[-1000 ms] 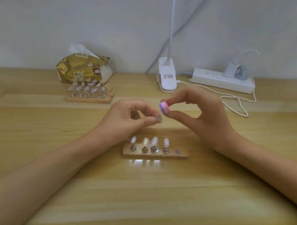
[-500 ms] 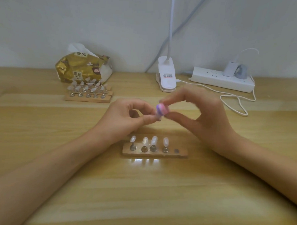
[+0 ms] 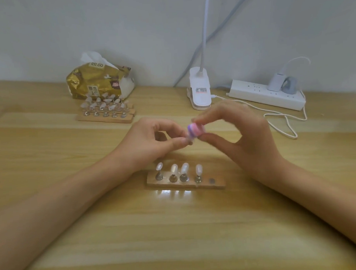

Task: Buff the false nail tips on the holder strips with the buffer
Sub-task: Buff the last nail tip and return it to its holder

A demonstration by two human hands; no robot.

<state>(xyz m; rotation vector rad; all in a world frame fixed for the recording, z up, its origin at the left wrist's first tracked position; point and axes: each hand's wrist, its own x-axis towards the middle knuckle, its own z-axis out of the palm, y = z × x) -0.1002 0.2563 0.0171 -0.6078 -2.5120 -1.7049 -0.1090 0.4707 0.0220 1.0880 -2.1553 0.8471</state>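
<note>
My right hand [image 3: 243,136] pinches a small pink and purple buffer block [image 3: 195,130] between thumb and fingers, above the table. My left hand [image 3: 151,141] pinches a false nail tip on its stand [image 3: 188,141] at its fingertips, mostly hidden, and the buffer touches it. Below the hands lies a wooden holder strip [image 3: 185,181] with several pale nail tips [image 3: 185,168] upright on metal stands; its right-end spot [image 3: 211,180] is bare.
More holder strips [image 3: 105,115] with several nail tips lie at the back left, in front of a gold tissue pack [image 3: 99,83]. A white clip lamp [image 3: 199,89] stands at the back centre. A power strip [image 3: 266,94] with a looping cable [image 3: 287,121] lies back right.
My right hand has brought the buffer left and slightly down onto the nail tip in my left hand. The strip on the table has not moved.
</note>
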